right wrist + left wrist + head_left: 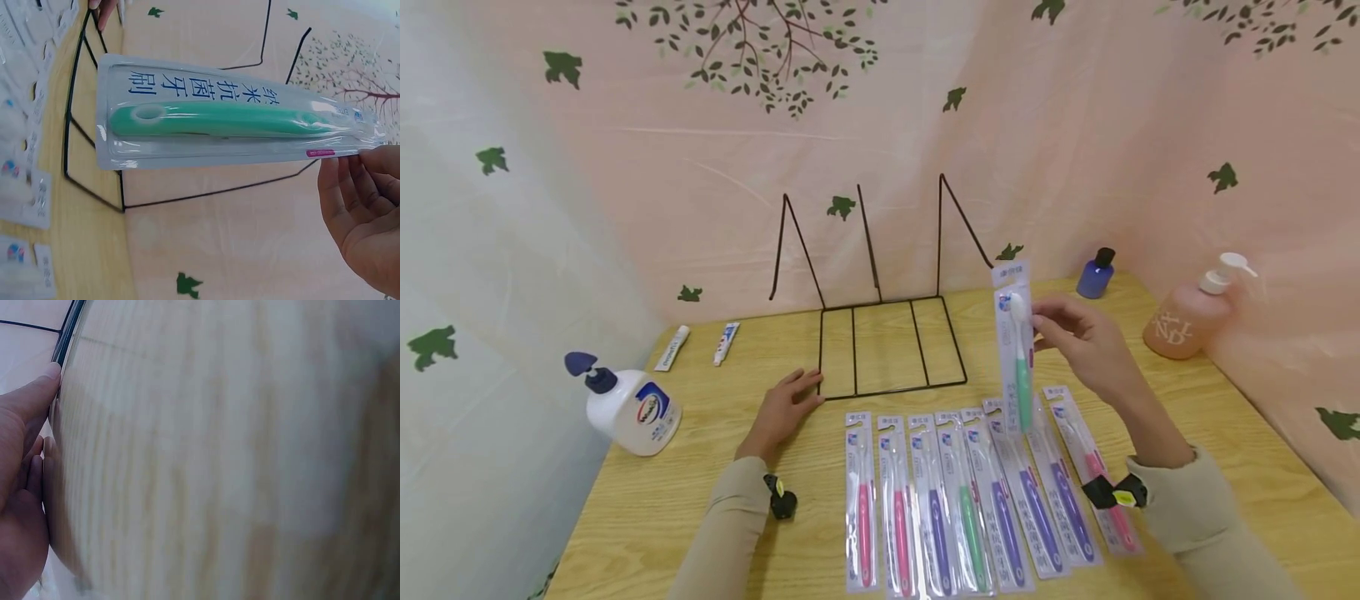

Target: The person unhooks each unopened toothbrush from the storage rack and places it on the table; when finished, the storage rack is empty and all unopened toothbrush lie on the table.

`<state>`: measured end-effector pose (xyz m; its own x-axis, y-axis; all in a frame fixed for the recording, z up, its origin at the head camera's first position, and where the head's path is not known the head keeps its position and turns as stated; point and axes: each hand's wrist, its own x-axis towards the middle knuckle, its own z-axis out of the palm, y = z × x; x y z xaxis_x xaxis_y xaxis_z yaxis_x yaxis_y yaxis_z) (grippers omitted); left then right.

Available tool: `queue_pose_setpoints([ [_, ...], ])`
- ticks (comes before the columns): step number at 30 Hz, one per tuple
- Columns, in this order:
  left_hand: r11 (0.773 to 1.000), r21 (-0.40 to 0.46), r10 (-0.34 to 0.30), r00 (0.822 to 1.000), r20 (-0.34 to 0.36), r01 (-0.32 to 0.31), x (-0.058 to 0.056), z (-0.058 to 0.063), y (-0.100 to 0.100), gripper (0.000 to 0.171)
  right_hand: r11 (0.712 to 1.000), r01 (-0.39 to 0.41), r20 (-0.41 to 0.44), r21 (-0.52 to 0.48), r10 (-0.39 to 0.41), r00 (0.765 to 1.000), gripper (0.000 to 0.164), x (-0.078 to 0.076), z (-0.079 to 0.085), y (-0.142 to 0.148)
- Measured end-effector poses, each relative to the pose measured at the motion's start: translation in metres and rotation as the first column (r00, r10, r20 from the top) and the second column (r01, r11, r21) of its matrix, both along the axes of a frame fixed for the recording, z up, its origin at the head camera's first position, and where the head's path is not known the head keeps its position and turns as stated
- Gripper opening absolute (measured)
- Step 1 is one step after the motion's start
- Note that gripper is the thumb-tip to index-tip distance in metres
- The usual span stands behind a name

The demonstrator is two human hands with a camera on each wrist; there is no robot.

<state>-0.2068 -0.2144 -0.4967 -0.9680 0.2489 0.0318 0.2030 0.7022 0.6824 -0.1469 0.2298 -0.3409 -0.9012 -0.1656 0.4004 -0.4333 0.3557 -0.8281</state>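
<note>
My right hand (1086, 337) pinches the edge of a packaged toothbrush (1021, 358) with a green handle. The pack stands upright above the row on the table, bristle end up. In the right wrist view its green handle (212, 120) shows through clear plastic, and thumb and fingers grip near the far end. At the front left corner of a black wire rack (898, 390), my left hand (784, 412) rests with fingers fairly straight. The left wrist view has the thumb (44, 387) against the dark wire. Below lie several packaged toothbrushes, among them a pink one (864, 533) and a purple one (938, 542).
A white pump bottle (632, 412) stands at the left, with two small tubes, one white (672, 348) and one blue-white (726, 343), behind it. At the right are a small blue bottle (1094, 279) and a pink pump bottle (1183, 321). A patterned cloth hangs behind.
</note>
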Motion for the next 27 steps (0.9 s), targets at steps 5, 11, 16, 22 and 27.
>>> queue_pose_setpoints([
  [5,1.000,0.001,0.006,1.000,0.006,-0.006,0.002,0.001,0.000,0.048,1.000,0.001,0.045,-0.018,0.000,0.999,0.026,0.003,-0.017,0.026],
  [11,1.000,-0.002,0.012,1.000,0.011,-0.012,0.003,0.002,0.000,0.049,0.996,0.069,0.100,0.059,-0.075,0.992,0.028,0.008,-0.045,0.066],
  [16,1.000,-0.002,0.006,1.000,-0.001,-0.006,0.000,0.001,0.000,0.048,0.986,0.113,0.169,0.122,-0.133,0.977,0.031,0.012,-0.064,0.097],
  [22,1.000,0.003,0.001,1.000,-0.005,-0.001,0.000,0.004,0.000,0.048,0.972,0.107,0.289,0.209,-0.166,0.943,0.037,0.015,-0.078,0.128],
  [27,1.000,-0.008,0.009,1.000,-0.004,-0.009,0.000,0.003,0.000,0.049,0.959,0.050,0.452,0.279,-0.177,0.874,0.043,0.015,-0.093,0.143],
])
